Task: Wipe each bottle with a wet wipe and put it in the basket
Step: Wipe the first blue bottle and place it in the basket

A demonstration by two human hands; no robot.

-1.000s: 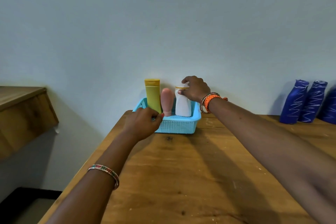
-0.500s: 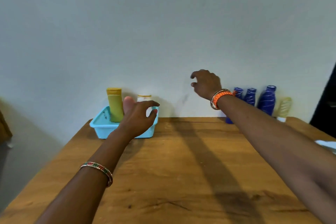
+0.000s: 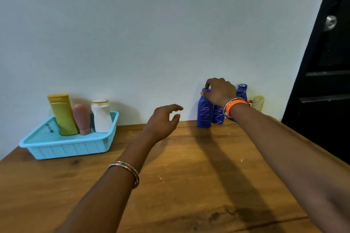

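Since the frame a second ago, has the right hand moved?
Yes. The right hand left the white bottle in the basket and went right; its fingers now grip the leftmost blue bottle.

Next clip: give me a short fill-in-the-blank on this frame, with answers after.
1. The basket holds ___ bottles.
2. The right hand grips the top of a ___ bottle.
3. The left hand holds ___.
4. The basket stands at the table's ___ end.

Answers: three; blue; nothing; left
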